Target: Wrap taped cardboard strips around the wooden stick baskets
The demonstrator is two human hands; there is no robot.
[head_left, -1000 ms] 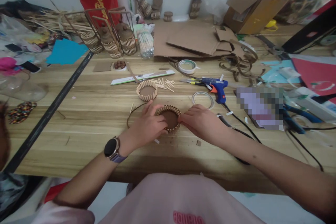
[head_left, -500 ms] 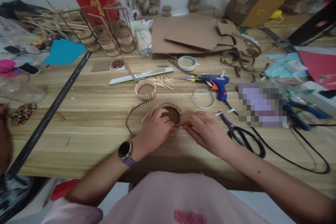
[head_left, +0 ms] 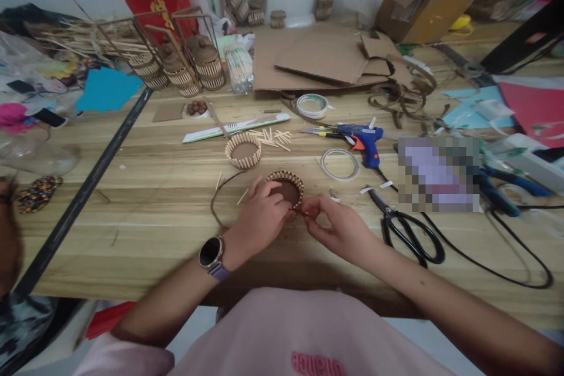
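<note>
A small round basket [head_left: 288, 190] with a brown base and a rim of short pale sticks stands before me on the table. My left hand [head_left: 267, 208], with a watch on its wrist, is closed over the basket's left and near side. At the basket's lower right edge, my right hand [head_left: 337, 226] pinches a thin brown strip between thumb and fingers. A long brown cord [head_left: 212, 202] curves left from the basket and passes behind my left forearm. Farther back sits a second stick-rimmed basket [head_left: 243, 153], untouched.
Loose short sticks [head_left: 275, 138] lie beyond the baskets. To the right are a blue glue gun [head_left: 365, 140], a tape ring [head_left: 339, 164] and black scissors [head_left: 409, 235]. Finished lidded baskets [head_left: 178, 70] and cardboard sheets [head_left: 321, 59] stand behind. Another person's arm [head_left: 9, 235] shows at the left edge.
My right hand has turned and its fingers have opened out a little, still pinching the strip at the basket's edge. The left hand keeps its hold on the basket.
</note>
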